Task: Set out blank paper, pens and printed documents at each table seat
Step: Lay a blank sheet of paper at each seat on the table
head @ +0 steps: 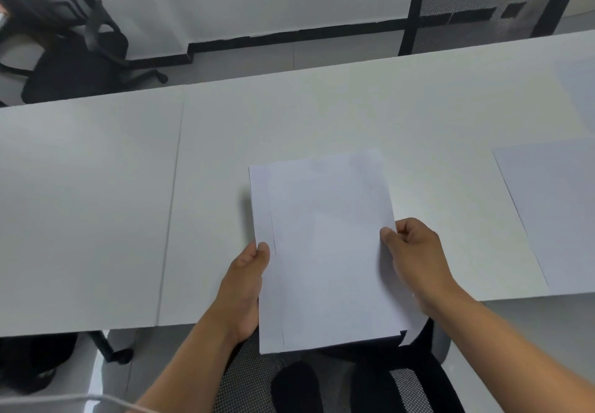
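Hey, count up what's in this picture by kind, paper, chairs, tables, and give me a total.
Paper: 3, the stack held by the left hand and right hand, one sheet to the right, another sheet at the far right edge
Chairs: 3
Tables: 1
Total: 7

Counter (pixel 96 203) left of the held paper stack (pixel 325 251) is bare; right side blocked by a laid sheet (pixel 553 213).

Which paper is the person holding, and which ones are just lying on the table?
The middle stack of paper is held: left hand grips its left edge, right hand pinches its right edge. The right sheet and far-right sheet lie flat, untouched.
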{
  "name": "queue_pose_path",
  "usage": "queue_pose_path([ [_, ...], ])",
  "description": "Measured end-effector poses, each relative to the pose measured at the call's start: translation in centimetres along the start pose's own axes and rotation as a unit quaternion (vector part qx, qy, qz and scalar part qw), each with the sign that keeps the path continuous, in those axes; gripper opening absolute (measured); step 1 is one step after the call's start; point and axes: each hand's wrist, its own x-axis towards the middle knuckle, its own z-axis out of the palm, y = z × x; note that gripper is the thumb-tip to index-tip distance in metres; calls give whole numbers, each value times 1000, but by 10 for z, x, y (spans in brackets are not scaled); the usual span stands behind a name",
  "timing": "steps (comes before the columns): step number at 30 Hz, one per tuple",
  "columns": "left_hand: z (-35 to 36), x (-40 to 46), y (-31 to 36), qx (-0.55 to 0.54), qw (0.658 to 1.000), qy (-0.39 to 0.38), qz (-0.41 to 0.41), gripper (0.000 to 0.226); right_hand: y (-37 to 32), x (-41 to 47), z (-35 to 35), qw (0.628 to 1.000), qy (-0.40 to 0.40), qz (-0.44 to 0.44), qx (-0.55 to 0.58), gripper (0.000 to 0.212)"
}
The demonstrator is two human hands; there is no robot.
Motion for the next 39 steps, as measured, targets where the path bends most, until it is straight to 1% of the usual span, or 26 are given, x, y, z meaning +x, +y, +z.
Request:
queue_pose_path([
  [4, -11, 7, 6, 9, 1000, -4, 5, 36, 1, 6, 4, 997, 22, -12, -69, 28],
  [7, -18, 10, 11, 8, 1000, 10, 13, 34, 0, 12, 4, 992, 46, -14, -113, 25],
  [13, -40, 11, 18, 2, 999, 35, 6, 34, 6, 25, 1, 985, 80, -10, -154, 21],
  [17, -47, 11, 24, 0, 999, 45, 7, 35, 10, 30, -2, 976, 103, -22, -190, 23],
  [24, -55, 9, 31, 9, 999, 48, 8, 37, 10, 36, -8, 964, 142, -26, -223, 26],
  [32, -61, 5, 34, -7, 1000, 27, 10, 40, 11, 40, -7, 956, 139, -25, -259, 31],
  [37, -60, 5, 30, -13, 1000, 17, 13, 44, 12, 40, -3, 952, 146, -33, -266, 25],
  [39, -58, 4, 28, -19, 1000, 13, 11, 41, 12, 40, -2, 950, 153, -39, -268, 22],
])
